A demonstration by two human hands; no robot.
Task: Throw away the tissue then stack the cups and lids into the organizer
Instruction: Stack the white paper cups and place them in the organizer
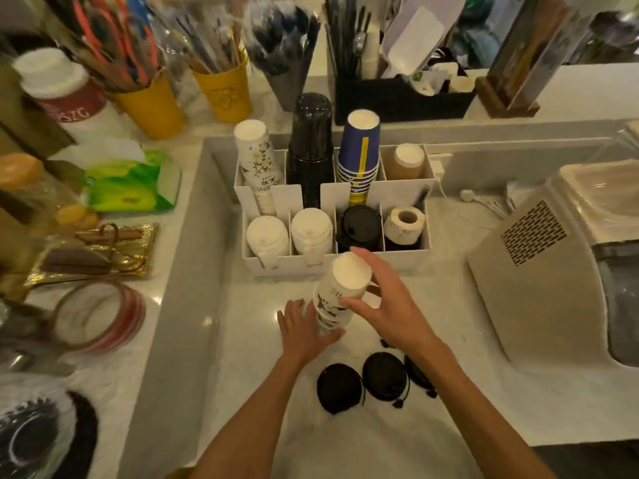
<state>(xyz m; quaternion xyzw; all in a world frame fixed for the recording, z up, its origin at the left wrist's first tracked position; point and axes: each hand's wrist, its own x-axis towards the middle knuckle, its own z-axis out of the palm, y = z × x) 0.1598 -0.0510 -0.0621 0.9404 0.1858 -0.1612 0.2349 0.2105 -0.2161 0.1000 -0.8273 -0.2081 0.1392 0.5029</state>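
- White marble counter, crowded café shelf behind.
- Both hands grip a stack of white cups: left hand low, right hand high.
- Three black lids lie nearby.
- Organizer holds four cup stacks.

Third black lid half hidden under right forearm; cup stack base covered by hands.

Two bare arms, nothing worn

The left hand and right hand are uncovered, as are both forearms to the picture's bottom edge: no sleeves, gloves, rings, watch or bands show. The fingers are slim, with short, plain nails.
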